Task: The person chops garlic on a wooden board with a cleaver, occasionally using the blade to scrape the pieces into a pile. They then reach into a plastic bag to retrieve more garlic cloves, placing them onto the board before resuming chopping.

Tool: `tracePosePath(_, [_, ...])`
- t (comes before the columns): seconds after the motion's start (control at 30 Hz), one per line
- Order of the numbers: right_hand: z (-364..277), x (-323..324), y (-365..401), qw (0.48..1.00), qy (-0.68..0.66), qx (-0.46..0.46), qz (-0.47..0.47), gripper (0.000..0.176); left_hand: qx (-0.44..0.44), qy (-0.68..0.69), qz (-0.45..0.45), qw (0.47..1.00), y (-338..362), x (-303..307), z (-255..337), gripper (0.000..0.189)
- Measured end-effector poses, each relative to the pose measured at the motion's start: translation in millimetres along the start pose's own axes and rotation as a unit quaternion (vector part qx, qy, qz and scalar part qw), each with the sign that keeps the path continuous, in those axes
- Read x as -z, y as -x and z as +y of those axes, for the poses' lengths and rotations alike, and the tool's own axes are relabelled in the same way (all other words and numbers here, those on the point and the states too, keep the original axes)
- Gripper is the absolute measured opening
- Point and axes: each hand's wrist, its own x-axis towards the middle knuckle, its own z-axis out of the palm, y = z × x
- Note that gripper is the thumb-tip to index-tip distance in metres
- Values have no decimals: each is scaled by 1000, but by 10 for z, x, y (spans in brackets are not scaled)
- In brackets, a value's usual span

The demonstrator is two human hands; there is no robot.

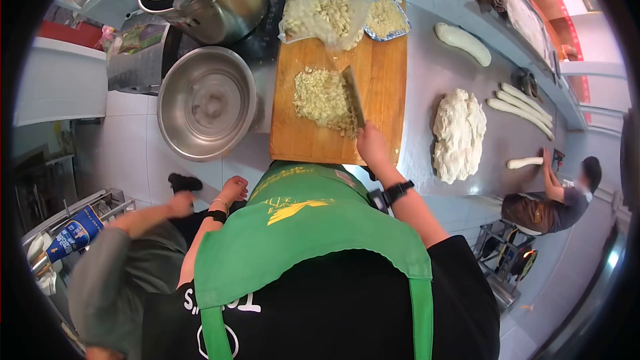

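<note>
My right hand point(371, 145) is wrapped round the handle of a cleaver point(354, 96). The blade stands on edge at the right side of a heap of finely chopped pale pieces, apparently garlic point(322, 101), on a wooden cutting board point(387, 103). My left hand point(233, 189) hangs beside my green apron, off the board, with its fingers curled in and nothing seen in them. At the board's far end lies a clear plastic bag point(327, 17) of whole pale cloves. Beside it a blue-patterned dish point(387, 17) holds more minced pieces.
A metal basin point(207, 103) and a lidded steel pot point(200, 0) stand on the left. Right of the board lie a large dough mass point(460, 137) and several dough strips point(523, 107). One person point(560, 190) handles dough at far right; another point(120, 273) is close on my left.
</note>
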Motion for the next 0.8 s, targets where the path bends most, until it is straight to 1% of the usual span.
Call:
tracePosePath(0.03, [5, 15, -22, 1000, 0, 0, 2, 18, 2, 7, -18, 1000, 31, -17, 12, 20])
tracePosePath(0.1, [-66, 73, -118, 998, -23, -48, -43, 15, 2, 15, -31, 999, 41, 25, 72, 21])
tracePosePath(0.13, [-141, 100, -100, 998, -23, -47, -47, 15, 7, 8, -41, 999, 70, 32, 54, 25])
tracePosePath(0.17, [-204, 137, -76, 999, -28, -28, -25, 15, 10, -1, -53, 999, 74, 26, 63, 29])
tracePosePath(0.2, [-251, 173, -51, 999, -31, -10, -2, 15, 11, 0, -54, 998, 136, 13, 124, 29])
tracePosePath(0.23, [-179, 112, -51, 999, -30, -11, -3, 15, 40, 5, -90, 995, 222, 3, 201, 36])
tracePosePath(0.27, [-95, 19, -100, 1000, -11, -7, -25, 15, 67, 11, -123, 990, 296, -25, 289, 42])
tracePosePath(0.3, [-144, 4, -143, 999, 6, -2, -46, 16, 66, 11, -121, 990, 311, -45, 312, 42])
tracePosePath(0.37, [-189, 57, -151, 999, -2, 3, -43, 16, 79, -18, -165, 983, 348, -82, 362, 50])
tracePosePath(0.4, [-225, 106, -143, 999, -6, 4, -41, 16, 79, -16, -165, 983, 305, -81, 330, 50])
tracePosePath(0.47, [-242, 74, -139, 998, 5, 7, -63, 16, 51, -30, -200, 978, 159, -104, 185, 50])
tracePosePath(0.5, [-233, 42, -141, 997, 14, 11, -81, 16, 52, -29, -200, 978, 157, -122, 170, 50])
tracePosePath(0.57, [-205, -17, -190, 998, 9, 24, -65, 16, 41, -42, -200, 978, 137, -88, 178, 44])
tracePosePath(0.6, [-267, 11, -224, 998, 8, 35, -52, 16, 41, -39, -197, 979, 138, -79, 183, 44])
tracePosePath(0.67, [-372, 73, -167, 998, -2, 22, -61, 16, 35, -26, -191, 981, 146, -104, 167, 32])
tracePosePath(0.7, [-412, 115, -128, 998, -12, 7, -67, 16, 37, -25, -193, 980, 187, -128, 192, 32])
tracePosePath(0.73, [-325, 57, -119, 998, -11, 4, -69, 16, 37, -41, -175, 983, 238, -133, 213, 25])
tracePosePath(0.77, [-203, -50, -172, 997, -3, 17, -73, 16, 35, -56, -155, 986, 271, -120, 262, 19])
tracePosePath(0.8, [-262, -56, -228, 997, 3, 30, -76, 16, 33, -57, -151, 986, 228, -93, 237, 19])
